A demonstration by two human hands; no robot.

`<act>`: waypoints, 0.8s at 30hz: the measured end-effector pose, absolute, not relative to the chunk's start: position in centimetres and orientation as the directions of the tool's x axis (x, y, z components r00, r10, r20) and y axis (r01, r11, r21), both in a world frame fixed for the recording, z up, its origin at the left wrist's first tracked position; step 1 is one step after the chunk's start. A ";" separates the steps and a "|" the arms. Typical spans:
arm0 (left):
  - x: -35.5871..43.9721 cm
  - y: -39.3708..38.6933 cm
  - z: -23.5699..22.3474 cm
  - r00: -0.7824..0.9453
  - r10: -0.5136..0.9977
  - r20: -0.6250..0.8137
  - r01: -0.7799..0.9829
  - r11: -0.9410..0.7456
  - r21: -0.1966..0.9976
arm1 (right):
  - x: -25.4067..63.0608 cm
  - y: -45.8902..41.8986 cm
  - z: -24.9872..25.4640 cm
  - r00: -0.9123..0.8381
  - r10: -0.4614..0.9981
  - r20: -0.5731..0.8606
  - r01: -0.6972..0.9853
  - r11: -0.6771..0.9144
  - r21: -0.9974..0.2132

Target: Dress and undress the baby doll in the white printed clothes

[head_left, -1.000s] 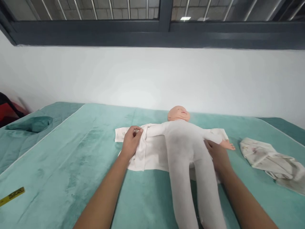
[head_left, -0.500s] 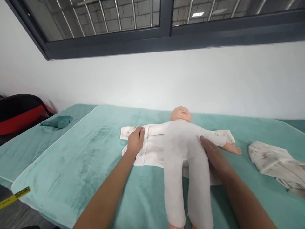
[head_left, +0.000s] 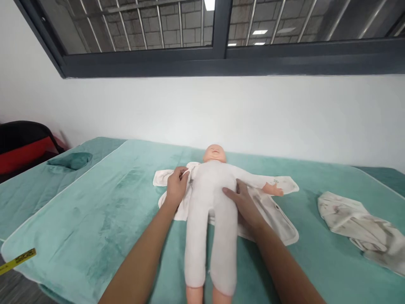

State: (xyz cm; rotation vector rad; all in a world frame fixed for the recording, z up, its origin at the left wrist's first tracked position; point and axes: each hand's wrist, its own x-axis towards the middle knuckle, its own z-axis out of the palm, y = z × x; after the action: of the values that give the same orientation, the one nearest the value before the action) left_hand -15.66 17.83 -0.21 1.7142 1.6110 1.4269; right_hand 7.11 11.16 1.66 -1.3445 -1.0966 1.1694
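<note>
A baby doll (head_left: 202,185) with a white cloth body lies on its back, legs towards me. Under it is spread a white baby shirt (head_left: 278,223), its panels showing on both sides. My left hand (head_left: 177,185) is closed, pinching the shirt's edge near the doll's shoulder on the left. My right hand (head_left: 248,207) grips the doll's side at the waist, thumb on top and fingers along the flank. The doll's hand (head_left: 273,189) on the right rests over the printed sleeve. Its arm on the left is hidden.
The bed has a green plush cover (head_left: 95,219) with a face hole (head_left: 71,161) at the left. A crumpled printed cloth (head_left: 357,223) lies at the right. Beyond are a white wall (head_left: 253,114) and a barred window. A black and red bag (head_left: 27,147) stands at far left.
The doll has shifted left over the shirt with my right hand on it. More of the shirt's right panel shows, and the doll's hand now lies further in along the sleeve.
</note>
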 end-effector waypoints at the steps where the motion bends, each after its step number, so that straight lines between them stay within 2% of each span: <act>1: -15.5 17.8 0.0 -0.179 0.911 0.371 0.461 -0.256 0.850 | 6.7 11.2 1.6 0.112 0.987 -0.117 -0.033 -0.114 -0.993; 4: -15.2 17.0 0.7 -0.124 0.952 0.279 0.253 -0.242 0.937 | 6.2 11.0 1.7 0.032 0.989 -0.147 -0.187 -0.139 -0.973; 7: -16.0 15.2 1.8 0.038 0.991 0.130 -0.114 -0.125 0.986 | 6.6 10.9 2.0 0.001 0.992 -0.125 -0.230 -0.122 -0.966; 10: -17.6 13.6 2.7 0.259 0.963 0.075 -0.375 0.028 0.927 | 7.0 11.0 1.9 -0.005 0.993 -0.119 -0.209 -0.118 -0.971; 13: -18.3 13.3 2.9 0.307 0.945 0.112 -0.494 0.057 0.868 | 7.1 11.2 1.7 -0.007 0.994 -0.108 -0.188 -0.107 -0.976; 15: -17.8 13.7 2.8 0.254 0.960 0.115 -0.482 0.022 0.876 | 7.1 11.3 1.7 0.004 0.994 -0.108 -0.172 -0.105 -0.979; 17: -16.8 14.3 2.6 0.145 0.980 0.136 -0.385 -0.070 0.920 | 7.1 11.3 1.8 0.007 0.993 -0.116 -0.160 -0.113 -0.981; 20: -15.2 15.0 2.2 0.026 0.971 0.236 -0.104 -0.232 0.967 | 7.2 11.2 1.9 0.007 0.992 -0.124 -0.154 -0.121 -0.981; 24: -13.5 15.6 2.4 0.063 0.931 0.361 0.270 -0.364 0.891 | 7.2 11.2 1.9 0.000 0.996 -0.091 -0.161 -0.090 -0.983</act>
State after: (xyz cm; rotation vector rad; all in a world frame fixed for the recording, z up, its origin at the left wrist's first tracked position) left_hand -13.51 15.61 2.45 1.7093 1.2064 1.3272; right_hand 7.20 11.18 1.85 -1.1570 -1.0392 1.3423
